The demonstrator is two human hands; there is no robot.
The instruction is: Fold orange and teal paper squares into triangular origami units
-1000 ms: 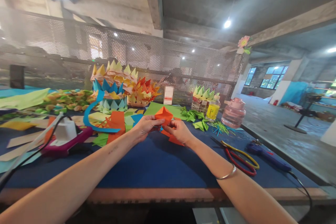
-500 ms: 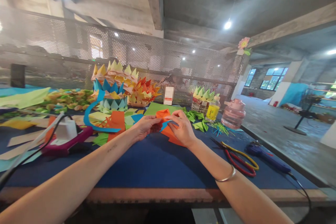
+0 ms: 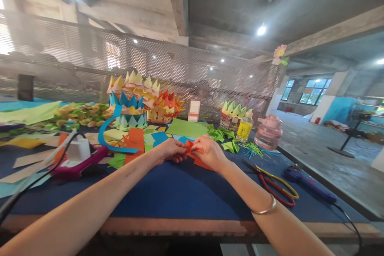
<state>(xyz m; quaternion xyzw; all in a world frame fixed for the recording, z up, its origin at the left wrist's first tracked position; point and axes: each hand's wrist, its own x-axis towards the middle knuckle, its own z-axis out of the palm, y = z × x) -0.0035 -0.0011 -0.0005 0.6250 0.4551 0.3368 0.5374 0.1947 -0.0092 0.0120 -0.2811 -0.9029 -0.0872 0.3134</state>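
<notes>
Between my hands is a small folded piece of orange paper (image 3: 189, 147), held above the blue tabletop. My left hand (image 3: 172, 151) pinches its left side with thumb and fingers. My right hand (image 3: 209, 152) grips the right side, fingers bent over it, so part of the paper is hidden. Under my right hand lies a flat orange sheet (image 3: 201, 163). Just beyond my hands are pieces of blue paper (image 3: 160, 138) and a large green sheet (image 3: 187, 128).
Scissors (image 3: 276, 186) and a blue corded tool (image 3: 310, 184) lie at right. A pink jug (image 3: 268, 133) and yellow-labelled bottle (image 3: 244, 129) stand behind them. Paper crowns (image 3: 132, 100) are stacked back left. A magenta power strip (image 3: 79, 162) with cables sits left; mesh (image 3: 174, 64) rises behind.
The orange paper and both hands are slightly lower, and less of the paper shows between the fingers. The whole view has shifted a little.
</notes>
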